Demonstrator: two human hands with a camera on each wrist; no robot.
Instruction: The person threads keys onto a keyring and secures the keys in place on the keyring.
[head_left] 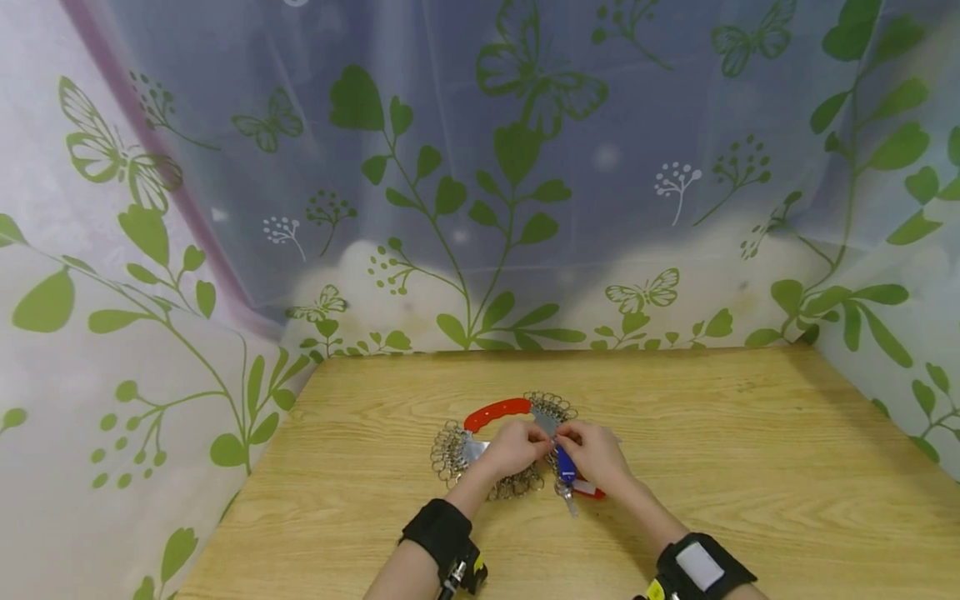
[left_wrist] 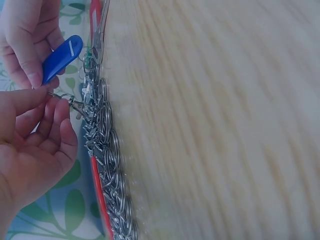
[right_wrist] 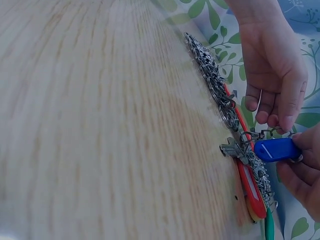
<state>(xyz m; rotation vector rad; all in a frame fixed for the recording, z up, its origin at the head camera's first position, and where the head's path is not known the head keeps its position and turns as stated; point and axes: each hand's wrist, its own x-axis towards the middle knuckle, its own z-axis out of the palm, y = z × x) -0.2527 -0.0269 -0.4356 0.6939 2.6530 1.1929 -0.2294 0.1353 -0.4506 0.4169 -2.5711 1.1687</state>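
Observation:
A blue key tag (head_left: 566, 464) hangs between the two hands in the head view. My right hand (head_left: 596, 454) pinches its narrow end, beside the fingertips of my left hand (head_left: 513, 447). In the left wrist view, my left thumb and forefinger pinch a small metal ring (left_wrist: 54, 95), with a metal clasp (left_wrist: 77, 106) attached to it. Below both hands lies a key carrier with a red grip (head_left: 497, 411) and metal plates, lined with many wire rings (head_left: 450, 454). Keys (head_left: 567, 497) show just below the blue tag.
A red key tag (head_left: 588, 489) lies under the right hand. The right wrist view also shows a green tag (right_wrist: 269, 225) near it. All of this rests on a wood-grain table (head_left: 750, 467), with patterned curtain (head_left: 480, 167) behind and at both sides.

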